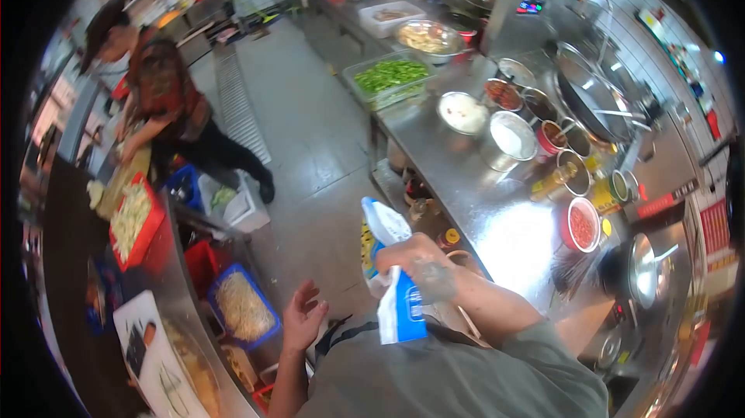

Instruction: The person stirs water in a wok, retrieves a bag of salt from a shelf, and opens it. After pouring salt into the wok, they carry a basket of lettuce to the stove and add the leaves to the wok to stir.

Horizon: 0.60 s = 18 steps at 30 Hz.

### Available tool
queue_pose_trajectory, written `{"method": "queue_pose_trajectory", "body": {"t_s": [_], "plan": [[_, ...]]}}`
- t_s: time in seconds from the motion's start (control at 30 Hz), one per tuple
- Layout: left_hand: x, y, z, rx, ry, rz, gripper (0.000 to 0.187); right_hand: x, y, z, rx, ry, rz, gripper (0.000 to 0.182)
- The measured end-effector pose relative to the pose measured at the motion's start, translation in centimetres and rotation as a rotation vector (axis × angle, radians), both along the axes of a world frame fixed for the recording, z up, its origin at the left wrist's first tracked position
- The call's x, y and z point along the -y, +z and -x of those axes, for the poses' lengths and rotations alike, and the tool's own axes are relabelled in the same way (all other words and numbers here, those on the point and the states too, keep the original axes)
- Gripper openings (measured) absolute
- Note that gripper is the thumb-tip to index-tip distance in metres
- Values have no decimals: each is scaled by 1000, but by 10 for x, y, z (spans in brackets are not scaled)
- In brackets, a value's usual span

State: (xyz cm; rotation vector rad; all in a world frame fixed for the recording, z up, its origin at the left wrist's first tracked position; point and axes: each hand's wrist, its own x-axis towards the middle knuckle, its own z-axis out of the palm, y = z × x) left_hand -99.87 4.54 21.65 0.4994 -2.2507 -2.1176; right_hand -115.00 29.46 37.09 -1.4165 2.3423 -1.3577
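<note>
My right hand (419, 263) grips a blue and white bag (402, 305) around its middle, so that one end sticks out above the fist and the other hangs below it. My left hand (305, 317) is raised beside my body with its fingers apart and nothing in it. To the right of the bag runs a steel counter (466, 185). On it stand a steel pot of white powder (508, 138), a bowl of white contents (463, 112) and a red tub of minced red food (580, 224).
A person (167, 92) bends over the left counter beside a red tray of pale cut food (133, 220). Near me on that side are a white cutting board (159, 356) and a blue crate (244, 305). A tub of chopped greens (390, 76) stands at the right counter's edge.
</note>
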Motion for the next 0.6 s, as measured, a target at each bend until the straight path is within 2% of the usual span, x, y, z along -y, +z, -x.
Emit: {"method": "queue_pose_trajectory", "body": {"t_s": [0.07, 0.17, 0.23, 0.3, 0.43, 0.5, 0.6], "plan": [[5, -5, 27, 5, -95, 49, 57, -26, 2, 16, 81, -51, 134, 25], [14, -8, 70, 36, -233, 66, 55, -61, 13, 30, 57, -190, 223, 22], [22, -19, 104, 48, -304, 89, 56, -79, 26, 30, 126, -302, 196, 31], [29, -17, 139, 52, -386, 111, 56, -94, 31, 28, 131, -455, 307, 35], [13, 5, 221, -21, -574, 76, 54, -110, 66, 20, -320, -818, -169, 43], [-7, 17, 261, -79, -720, 69, 53, -116, 77, 19, -349, -948, -201, 20], [-56, 50, 318, -188, -991, 78, 55, -134, 94, 15, -368, -1108, -215, 19]]}}
